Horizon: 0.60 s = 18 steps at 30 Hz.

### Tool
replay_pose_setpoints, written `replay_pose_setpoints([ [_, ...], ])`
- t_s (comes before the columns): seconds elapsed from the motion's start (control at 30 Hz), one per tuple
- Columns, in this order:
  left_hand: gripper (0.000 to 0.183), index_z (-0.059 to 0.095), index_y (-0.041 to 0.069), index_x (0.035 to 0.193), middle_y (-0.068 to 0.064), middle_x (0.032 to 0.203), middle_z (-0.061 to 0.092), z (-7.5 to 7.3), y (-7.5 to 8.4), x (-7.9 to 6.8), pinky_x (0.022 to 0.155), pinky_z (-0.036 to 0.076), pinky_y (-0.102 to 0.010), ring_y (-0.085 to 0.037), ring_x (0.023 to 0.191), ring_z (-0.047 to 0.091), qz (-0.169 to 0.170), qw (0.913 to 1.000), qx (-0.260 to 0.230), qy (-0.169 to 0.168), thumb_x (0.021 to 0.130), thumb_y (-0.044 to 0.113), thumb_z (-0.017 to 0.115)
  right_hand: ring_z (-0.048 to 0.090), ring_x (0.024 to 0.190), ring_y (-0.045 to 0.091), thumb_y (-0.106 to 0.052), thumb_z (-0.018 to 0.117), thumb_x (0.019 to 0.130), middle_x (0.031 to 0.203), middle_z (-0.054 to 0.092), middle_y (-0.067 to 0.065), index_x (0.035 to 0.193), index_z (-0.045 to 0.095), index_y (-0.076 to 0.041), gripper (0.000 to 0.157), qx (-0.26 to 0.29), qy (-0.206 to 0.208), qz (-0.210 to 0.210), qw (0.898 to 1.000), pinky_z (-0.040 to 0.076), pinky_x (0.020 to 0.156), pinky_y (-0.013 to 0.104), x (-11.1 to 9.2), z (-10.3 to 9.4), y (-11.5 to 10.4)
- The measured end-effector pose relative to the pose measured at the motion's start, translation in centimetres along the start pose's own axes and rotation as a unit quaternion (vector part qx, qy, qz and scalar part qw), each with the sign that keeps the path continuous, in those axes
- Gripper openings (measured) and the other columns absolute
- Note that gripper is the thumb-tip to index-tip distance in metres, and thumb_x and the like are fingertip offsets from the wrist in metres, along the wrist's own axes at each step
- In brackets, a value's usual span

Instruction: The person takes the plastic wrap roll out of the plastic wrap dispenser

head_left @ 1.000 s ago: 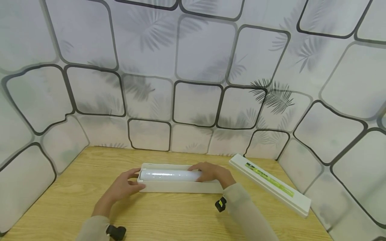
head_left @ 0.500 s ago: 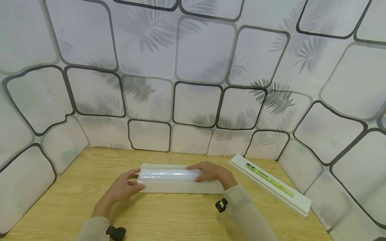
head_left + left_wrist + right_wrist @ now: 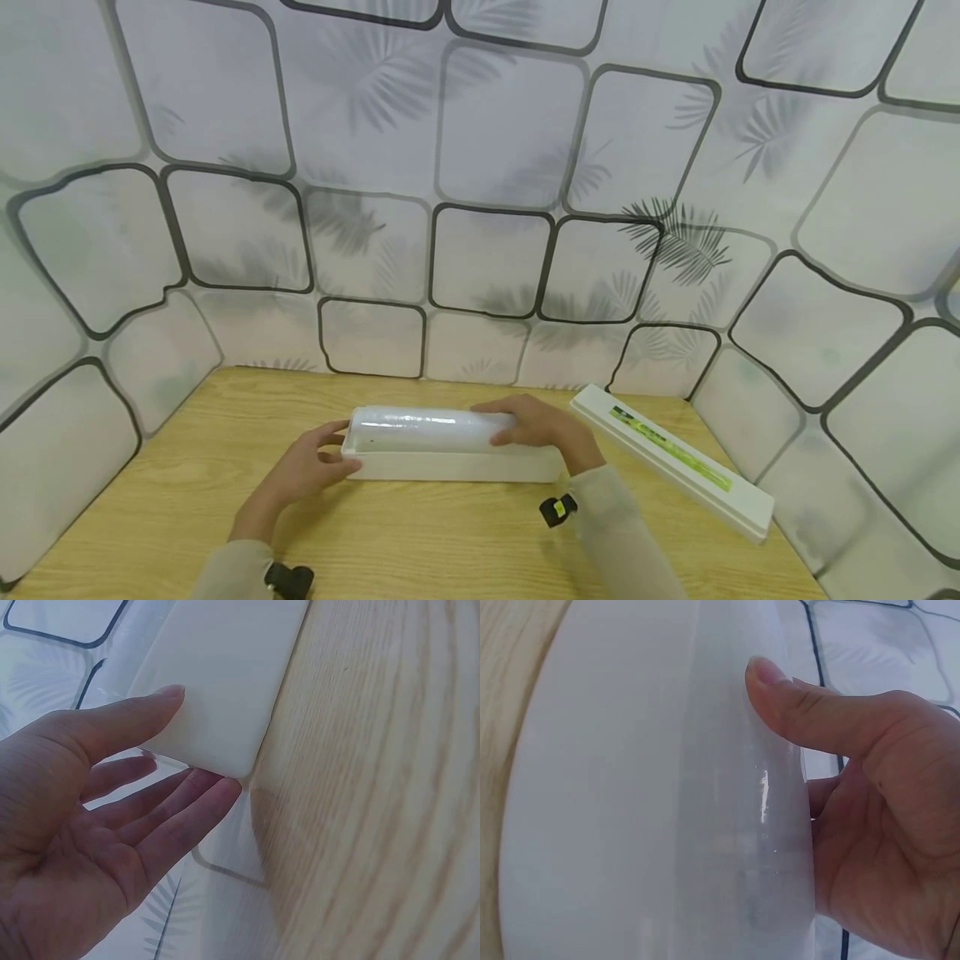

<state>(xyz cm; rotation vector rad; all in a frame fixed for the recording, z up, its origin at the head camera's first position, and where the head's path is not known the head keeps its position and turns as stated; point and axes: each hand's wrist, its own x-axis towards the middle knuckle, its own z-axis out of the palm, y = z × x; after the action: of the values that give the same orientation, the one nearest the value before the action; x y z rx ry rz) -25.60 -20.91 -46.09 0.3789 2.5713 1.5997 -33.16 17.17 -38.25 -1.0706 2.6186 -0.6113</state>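
A long white box [image 3: 450,467] lies open on the wooden table [image 3: 420,542]. Above it is a roll of clear film [image 3: 427,429], tilted slightly out of the box. My right hand [image 3: 543,425] grips the roll's right end; the right wrist view shows the thumb [image 3: 780,690] laid over the roll [image 3: 742,825] and the fingers behind it. My left hand [image 3: 311,462] rests against the box's left end. Its thumb [image 3: 127,720] lies along the box [image 3: 225,682], and its straight fingers [image 3: 187,817] lie at the corner.
The box's white lid [image 3: 667,457], with a green label, lies at an angle on the table's right side by the wall. Patterned panels [image 3: 480,250] close the table in at the back and on both sides. A small black clip with a yellow mark [image 3: 557,508] sits on my right sleeve.
My right hand has raised the roll a little out of the box and shifted slightly to the right. The left hand and the box have stayed put.
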Motion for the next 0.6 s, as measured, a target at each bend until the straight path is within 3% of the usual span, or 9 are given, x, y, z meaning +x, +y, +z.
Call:
replay_pose_setpoints([
  [0.2,0.081,0.032,-0.013,0.153,-0.042,0.141,0.050,0.0,0.1,-0.1,0.083,0.063,-0.038,-0.041,0.110,0.071,-0.004,1.0000,0.002,0.001,0.093,0.016,0.078,0.048,0.144,0.041,-0.026,0.068,0.101,0.156,0.052,0.014,0.153,0.051,-0.015,0.057,0.034,0.013,0.013,0.999,0.041,0.116,0.060,-1.5,-1.2,0.0],
  [0.37,0.080,0.034,-0.012,0.153,-0.042,0.140,0.051,0.0,0.0,-0.1,0.083,0.063,-0.041,-0.041,0.108,0.071,-0.005,0.9999,0.012,0.003,0.093,0.017,0.078,0.053,0.140,0.040,-0.027,0.068,0.100,0.152,0.057,0.016,0.152,0.052,-0.012,0.056,0.001,0.036,-0.007,0.999,0.045,0.113,0.057,-2.9,-1.9,0.4],
  [0.6,0.078,0.035,-0.012,0.152,-0.043,0.140,0.051,0.1,0.1,-0.1,0.082,0.063,-0.037,-0.040,0.108,0.072,0.001,1.0000,0.004,0.004,0.093,0.015,0.078,0.056,0.136,0.042,-0.024,0.067,0.100,0.150,0.058,0.018,0.151,0.054,-0.010,0.054,-0.047,0.075,-0.011,0.996,0.047,0.111,0.057,-4.9,-2.6,1.2],
])
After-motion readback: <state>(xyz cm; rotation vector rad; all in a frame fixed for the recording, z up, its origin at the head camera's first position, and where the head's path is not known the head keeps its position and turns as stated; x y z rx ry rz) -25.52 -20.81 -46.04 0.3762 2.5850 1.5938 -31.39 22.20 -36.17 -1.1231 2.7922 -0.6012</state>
